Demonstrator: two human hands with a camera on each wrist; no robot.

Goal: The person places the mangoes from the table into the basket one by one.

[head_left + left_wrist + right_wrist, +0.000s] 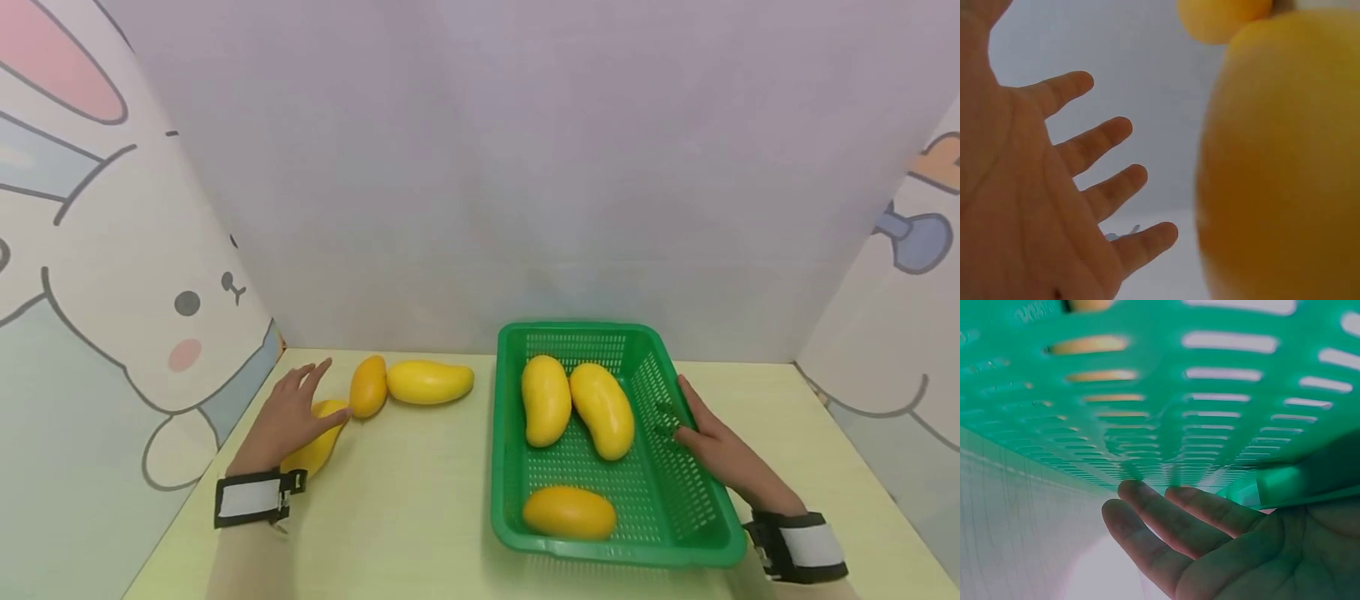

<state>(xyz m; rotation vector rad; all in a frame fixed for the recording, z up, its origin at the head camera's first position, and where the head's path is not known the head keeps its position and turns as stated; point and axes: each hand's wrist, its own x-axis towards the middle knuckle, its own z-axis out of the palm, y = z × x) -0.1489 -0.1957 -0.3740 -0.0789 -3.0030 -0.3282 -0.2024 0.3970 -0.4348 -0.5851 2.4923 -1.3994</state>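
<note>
My left hand [279, 423] hovers at the table's left side, its fingers spread, over a yellow mango [317, 448] that it partly hides. In the left wrist view, that mango fills the right side, apart from the four fingers. Just beyond the thumb lies an orange-yellow mango [368, 387], end to end with another yellow mango [430, 382]. My right hand [738, 467] grips the right rim of a green plastic basket [497, 433], thumb over the rim. In the right wrist view its fingers [1160, 515] press against the outside of the slotted wall.
Inside the basket, two yellow mangoes [546, 401] lie side by side toward the back, and an orange-yellow mango [569, 512] rests near the front wall. A pale wall [480, 208] closes off the back of the table [397, 500]; panels with cartoon drawings [135, 308] flank it.
</note>
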